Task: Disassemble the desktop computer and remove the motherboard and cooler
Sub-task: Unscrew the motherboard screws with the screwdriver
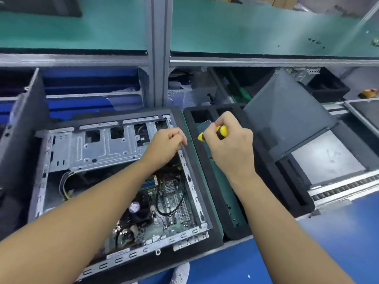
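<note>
Gripping a yellow-and-black screwdriver (pixel 222 132), the right hand (pixel 229 145) aims its tip at the left hand (pixel 166 145), fingers curled, hold unclear, while motherboard (pixel 174 201) and cooler (pixel 139 209) sit just below that hand inside the open case (pixel 102 148).

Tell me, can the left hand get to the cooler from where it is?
Probably yes. The case lies open on top and nothing covers the cooler; a black cable only loops beside it. The left hand sits at the case's right rim, seemingly pinching the screwdriver tip.
</note>
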